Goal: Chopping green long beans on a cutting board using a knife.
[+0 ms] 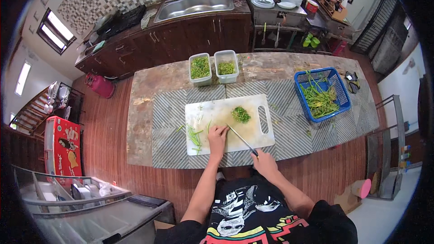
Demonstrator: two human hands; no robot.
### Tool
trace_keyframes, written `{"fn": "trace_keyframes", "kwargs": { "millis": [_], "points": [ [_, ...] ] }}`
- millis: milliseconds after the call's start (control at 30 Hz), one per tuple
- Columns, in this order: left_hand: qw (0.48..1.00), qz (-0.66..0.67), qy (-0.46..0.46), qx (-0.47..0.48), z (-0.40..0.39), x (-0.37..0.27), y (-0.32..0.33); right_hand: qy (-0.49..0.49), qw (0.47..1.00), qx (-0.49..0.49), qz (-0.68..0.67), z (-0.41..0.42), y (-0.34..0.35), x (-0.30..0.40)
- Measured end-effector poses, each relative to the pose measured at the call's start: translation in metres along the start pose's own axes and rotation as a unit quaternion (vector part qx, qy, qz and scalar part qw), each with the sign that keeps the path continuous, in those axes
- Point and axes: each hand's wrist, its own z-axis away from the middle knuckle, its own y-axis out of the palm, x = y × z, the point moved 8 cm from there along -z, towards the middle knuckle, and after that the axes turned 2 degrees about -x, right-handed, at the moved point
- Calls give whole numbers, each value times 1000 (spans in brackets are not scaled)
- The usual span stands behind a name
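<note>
A kitchen knife [242, 139] is held by its dark handle in my right hand [266, 165]. Its blade slants up and left across a white plastic cutting board [223, 106], the tip beside my left fingers. My left hand [217, 139] rests on the board with its fingers bunched; whether they pinch something is hidden. A thin green stalk [208, 127] lies against that hand. Left of it are several loose cut green stalks [194, 137]. A small heap of chopped greens [241, 114] sits on the board beyond the knife, near the handle slot.
Two clear plastic tubs, a left one [200, 80] and a right one [227, 78], hold chopped greens behind the board. A blue plastic basket [305, 112] of leafy stalks stands right, beside dark objects [352, 82]. A striped mat [288, 142] covers part of the wooden table [142, 115].
</note>
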Motion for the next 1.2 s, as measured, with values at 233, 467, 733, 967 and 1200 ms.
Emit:
{"fn": "trace_keyframes", "kwargs": {
  "millis": [233, 467, 733, 967, 1200],
  "points": [
    [997, -29, 67, -31, 3, -7, -3, 4, 998, -6, 67, -3, 2, 11],
    [996, -33, 64, -58, 6, -9, -6, 4, 996, 7, 90, -1, 6, 10],
    [997, -25, 61, -46, 3, -10, -7, 11, 997, 5, 79, -15, 14, 24],
    [997, -10, 64, -53, 4, -6, -7, 18, 996, -50, 68, -16, 0, 2],
    [997, -5, 54, -59, 5, -4, -8, 26, 998, -49, 26, -23, -9, 13]
  ]
}}
